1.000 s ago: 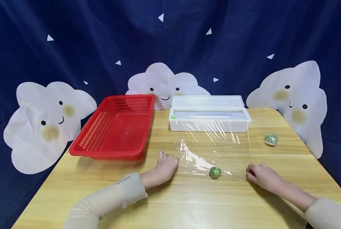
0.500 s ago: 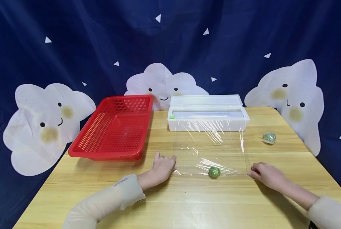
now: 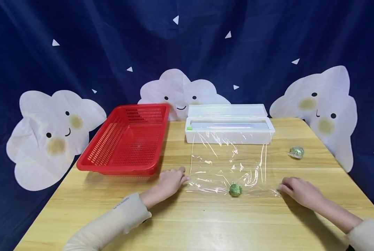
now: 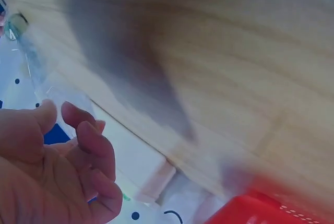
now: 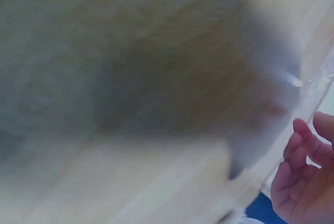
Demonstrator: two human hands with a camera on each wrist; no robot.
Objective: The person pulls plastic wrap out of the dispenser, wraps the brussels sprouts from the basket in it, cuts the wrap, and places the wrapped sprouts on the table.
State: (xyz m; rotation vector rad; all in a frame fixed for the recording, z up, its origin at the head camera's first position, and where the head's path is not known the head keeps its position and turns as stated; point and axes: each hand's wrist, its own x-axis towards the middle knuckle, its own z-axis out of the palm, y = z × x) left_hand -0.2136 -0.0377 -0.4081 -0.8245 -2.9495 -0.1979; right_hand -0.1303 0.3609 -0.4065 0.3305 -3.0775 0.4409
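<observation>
A sheet of clear plastic wrap [image 3: 216, 164] runs from a white wrap dispenser box [image 3: 230, 137] toward me, wrinkled and slack. At its front edge is a small round green thing [image 3: 235, 190], leafy-looking like a Brussels sprout. My left hand [image 3: 169, 183] is beside the wrap's left front corner. In the left wrist view its fingers [image 4: 99, 148] are loosely bent, thumb and forefinger apart with nothing between them. By the right front corner is my right hand [image 3: 301, 193]; the right wrist view shows its thumb and forefinger apart, fingers [image 5: 297, 156] loosely bent.
A red plastic basket [image 3: 136, 169] stands at the back left. The dispenser box's lid [image 3: 227, 110] is raised, with a green slider [image 3: 190, 128] at its left end. A second green ball [image 3: 296, 152], wrapped in film, lies at the right. A dark curtain [image 3: 205, 42] hangs behind.
Both hands have moved outward, the left to the left and the right to the right, and their fingers have come off the wrap. The wrap has gone slack, its creases shifted.
</observation>
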